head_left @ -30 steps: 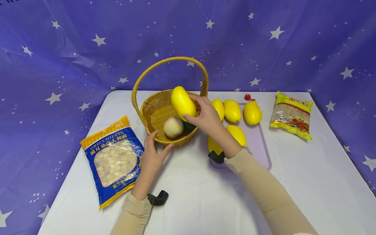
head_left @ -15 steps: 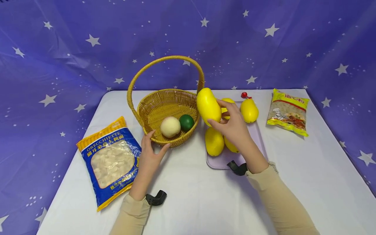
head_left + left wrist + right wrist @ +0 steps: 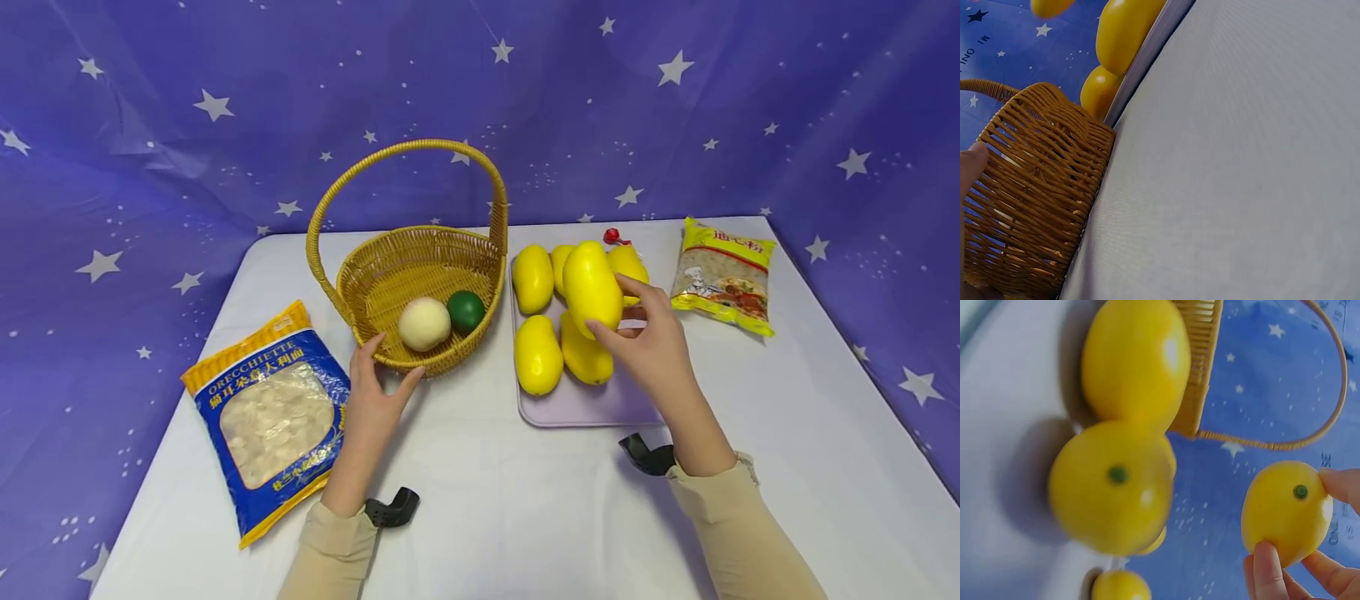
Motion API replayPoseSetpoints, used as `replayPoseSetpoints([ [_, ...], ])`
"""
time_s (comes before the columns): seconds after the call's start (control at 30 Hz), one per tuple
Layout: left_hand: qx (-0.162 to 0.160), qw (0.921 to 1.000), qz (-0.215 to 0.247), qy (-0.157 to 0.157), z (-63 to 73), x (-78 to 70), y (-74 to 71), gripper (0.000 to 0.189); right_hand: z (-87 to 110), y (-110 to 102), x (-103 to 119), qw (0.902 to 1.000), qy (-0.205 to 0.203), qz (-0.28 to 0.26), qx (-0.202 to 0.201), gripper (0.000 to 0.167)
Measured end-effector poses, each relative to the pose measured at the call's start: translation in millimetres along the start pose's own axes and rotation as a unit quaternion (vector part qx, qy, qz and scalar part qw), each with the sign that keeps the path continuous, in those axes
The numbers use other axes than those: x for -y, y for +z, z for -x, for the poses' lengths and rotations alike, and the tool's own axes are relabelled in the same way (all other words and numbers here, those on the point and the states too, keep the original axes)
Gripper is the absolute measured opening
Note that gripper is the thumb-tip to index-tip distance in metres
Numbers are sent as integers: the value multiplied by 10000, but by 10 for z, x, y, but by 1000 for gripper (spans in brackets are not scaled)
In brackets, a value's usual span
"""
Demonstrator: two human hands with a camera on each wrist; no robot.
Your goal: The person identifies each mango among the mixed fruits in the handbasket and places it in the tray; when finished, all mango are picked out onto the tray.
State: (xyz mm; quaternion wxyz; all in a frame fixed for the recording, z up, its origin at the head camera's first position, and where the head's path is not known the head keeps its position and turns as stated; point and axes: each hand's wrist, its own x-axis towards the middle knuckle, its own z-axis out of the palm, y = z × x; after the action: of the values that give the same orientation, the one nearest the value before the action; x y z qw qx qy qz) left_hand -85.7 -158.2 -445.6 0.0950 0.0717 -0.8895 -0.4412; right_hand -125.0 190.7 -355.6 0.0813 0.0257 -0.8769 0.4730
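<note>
In the head view my right hand (image 3: 656,346) holds a yellow mango (image 3: 592,287) between thumb and fingers, above the mangoes on a lilac tray (image 3: 551,414). The right wrist view shows this held mango (image 3: 1285,512) from its end, with a green stem dot. My left hand (image 3: 372,408) touches the front rim of a wicker basket (image 3: 408,250), thumb and fingers spread. A cream round fruit (image 3: 424,323) and a dark green ball-like thing (image 3: 466,312) lie in the basket. From the left wrist, a fingertip overlaps the basket's woven side (image 3: 1035,187).
Several more mangoes (image 3: 538,354) lie on the tray, some partly hidden by the held one. An orecchiette bag (image 3: 277,421) lies left of the basket. A yellow pasta bag (image 3: 723,275) is at the back right, and a small red thing (image 3: 613,237) sits behind the tray.
My right hand has carried the mango rightward from above the basket to above the tray, uncovering the dark green thing. The left hand stays at the basket's rim.
</note>
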Motion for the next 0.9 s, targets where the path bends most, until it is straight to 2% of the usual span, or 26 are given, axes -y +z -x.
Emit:
replayPoseSetpoints([
  [0.2, -52, 9999, 51, 84, -2, 26, -3, 80, 90, -102, -167, 9995, 141, 53, -280, 70],
  [0.37, -104, 9998, 29, 162, -6, 30, -2, 80, 149, -164, -348, 9980, 362, 337, -387, 70],
  [0.67, -231, 9991, 78, 347, 9, 4, 6, 78, 273, -179, -626, 9949, 851, 526, -130, 72],
  [0.9, -167, 9994, 40, 288, 4, 9, 16, 79, 314, -173, -704, 9915, 1136, 636, 8, 75],
])
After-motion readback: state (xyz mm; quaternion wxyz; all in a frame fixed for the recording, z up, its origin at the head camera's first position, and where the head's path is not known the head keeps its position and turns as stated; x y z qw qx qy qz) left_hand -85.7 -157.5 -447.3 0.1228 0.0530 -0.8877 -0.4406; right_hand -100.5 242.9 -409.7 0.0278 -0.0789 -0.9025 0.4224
